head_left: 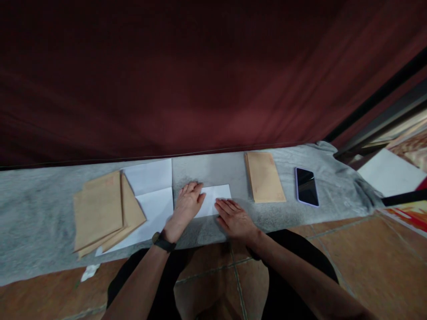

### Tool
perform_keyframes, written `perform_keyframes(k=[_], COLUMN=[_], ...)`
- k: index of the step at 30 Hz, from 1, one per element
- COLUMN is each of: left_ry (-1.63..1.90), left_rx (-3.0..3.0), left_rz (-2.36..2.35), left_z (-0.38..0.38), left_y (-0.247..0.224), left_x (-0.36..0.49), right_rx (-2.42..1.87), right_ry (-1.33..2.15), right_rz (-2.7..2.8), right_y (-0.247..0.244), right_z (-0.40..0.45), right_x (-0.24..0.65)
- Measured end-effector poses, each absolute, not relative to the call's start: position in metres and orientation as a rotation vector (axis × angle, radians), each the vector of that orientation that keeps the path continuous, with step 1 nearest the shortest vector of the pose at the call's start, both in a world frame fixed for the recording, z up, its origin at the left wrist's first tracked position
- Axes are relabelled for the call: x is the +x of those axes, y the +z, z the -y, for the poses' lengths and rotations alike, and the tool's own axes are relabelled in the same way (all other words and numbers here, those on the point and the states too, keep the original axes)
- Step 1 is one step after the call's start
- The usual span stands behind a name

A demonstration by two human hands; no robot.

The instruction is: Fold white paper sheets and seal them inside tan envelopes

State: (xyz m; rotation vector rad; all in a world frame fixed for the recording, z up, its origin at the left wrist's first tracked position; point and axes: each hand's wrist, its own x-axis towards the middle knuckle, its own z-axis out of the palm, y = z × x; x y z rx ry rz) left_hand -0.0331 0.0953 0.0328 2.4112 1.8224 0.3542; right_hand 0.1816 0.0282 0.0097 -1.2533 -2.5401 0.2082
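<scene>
Both hands are open and pressed down, with no fingers curled round anything. The left hand (187, 204) sits on the left end of a small white strip of paper (208, 202), and the right hand (236, 220) has its fingers on the right part, at the near edge. The strip looks folded, but I can't tell how many times. It lies on the soft grey cloth (207, 171) that covers the table. If one hand pushes harder than the other, the strip could slip or turn, and a fold could come out crooked. The cloth may be squashy too, so a crease might not get sharp. Just left of the left hand is a big white creased sheet (156, 206). The wrist with the black watch (163, 242) is close to it, and a bump there could shove it. Some flat brown paper envelopes (98, 209) lie messily on its left side, so tugging the sheet could make them slide, maybe off the near edge onto the brown tiled floor (367, 253). To the right is a neater stack of tan envelopes (267, 178), which a swinging arm could knock. Farther right lies a black phone with a light purple edge (307, 186). If the cloth got pulled, everything on it could shift.
</scene>
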Motion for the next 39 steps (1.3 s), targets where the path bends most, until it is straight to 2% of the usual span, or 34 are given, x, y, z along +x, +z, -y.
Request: perform_keyframes(k=[9, 18, 22, 31, 39], left_ry=[0.466, 0.875, 0.963, 0.929, 0.919], left_rx=[2.142, 0.941, 0.702, 0.881, 1.448], left_rz=[-1.776, -1.260, -1.011, -1.148, -1.403], left_z=[-0.105, -0.097, -0.099, -0.093, -0.109], left_y=[0.039, 0.057, 0.065, 0.043, 0.024], left_x=[-0.041, -0.041, -0.041, -0.028, -0.049], right_rx=[-1.210, -1.210, -1.238, -1.209, -1.370], right_ry=[0.241, 0.257, 0.571, 1.346, 1.368], right_rz=[2.609, 2.492, 2.103, 1.135, 1.082], right_y=[0.014, 0.027, 0.042, 0.039, 0.011], right_z=[-0.033, -0.033, -0.047, -0.059, -0.065], right_x=[0.176, 0.169, 0.171, 0.157, 0.184])
